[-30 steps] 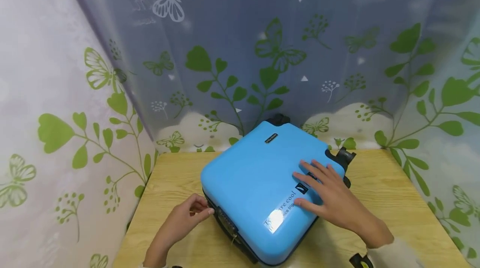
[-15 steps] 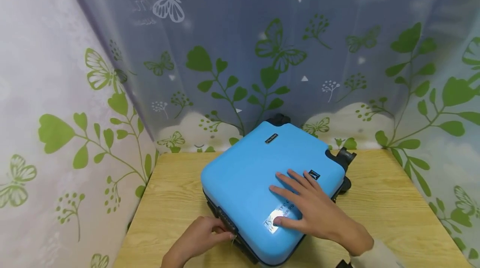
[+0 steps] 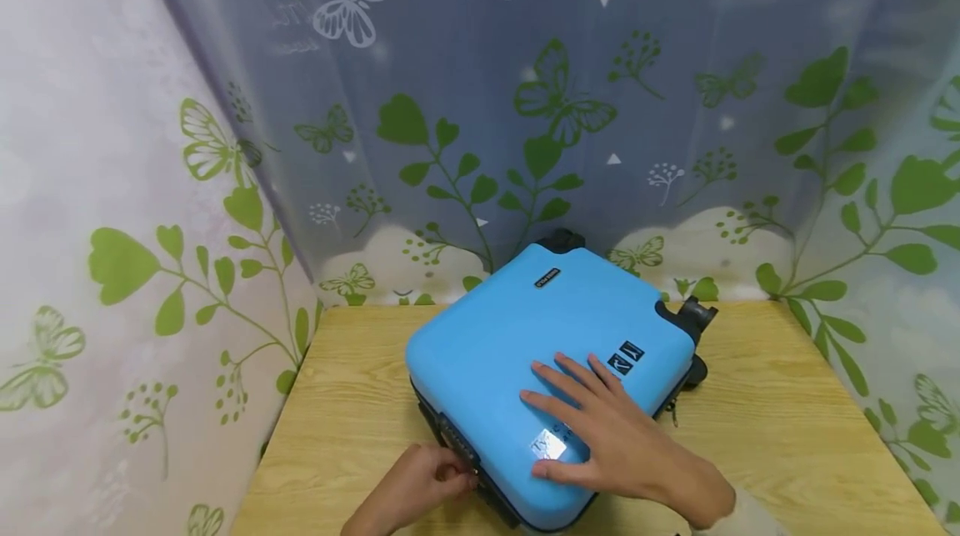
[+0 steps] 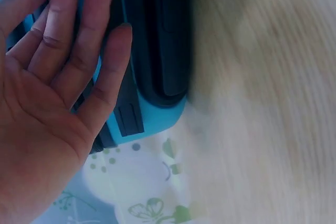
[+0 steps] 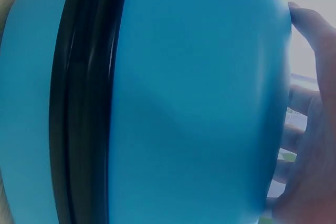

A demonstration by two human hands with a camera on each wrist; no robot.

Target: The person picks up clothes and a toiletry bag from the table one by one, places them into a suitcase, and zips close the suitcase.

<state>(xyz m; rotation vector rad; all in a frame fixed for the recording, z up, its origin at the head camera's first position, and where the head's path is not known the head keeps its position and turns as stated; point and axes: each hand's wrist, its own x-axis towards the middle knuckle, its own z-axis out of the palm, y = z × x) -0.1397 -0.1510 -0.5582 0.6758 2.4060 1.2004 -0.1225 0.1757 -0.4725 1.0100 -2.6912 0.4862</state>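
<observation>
A light-blue hard-shell suitcase [image 3: 495,336] lies flat and at a slant on the wooden table. My left hand [image 3: 423,482] is at its near-left side, just by the dark lock strip [image 3: 456,438]. Thumb and forefinger are pinched together there, on a small zipper pull that they mostly hide. In the left wrist view the other fingers of the left hand [image 4: 68,87] are bent loosely beside the black side handle [image 4: 163,40]. My right hand [image 3: 611,432] rests on the lid with fingers spread, covering part of the printed lettering.
Black wheels [image 3: 693,318] stick out at the suitcase's far right. Another zipper pull [image 3: 672,411] hangs at the right side. A patterned curtain [image 3: 450,102] stands behind the wooden table [image 3: 787,436] and at both sides.
My left hand has slid along the suitcase's side toward me, to the zipper pull by the lock. My right hand has moved left and nearer across the lid. The suitcase stays in place.
</observation>
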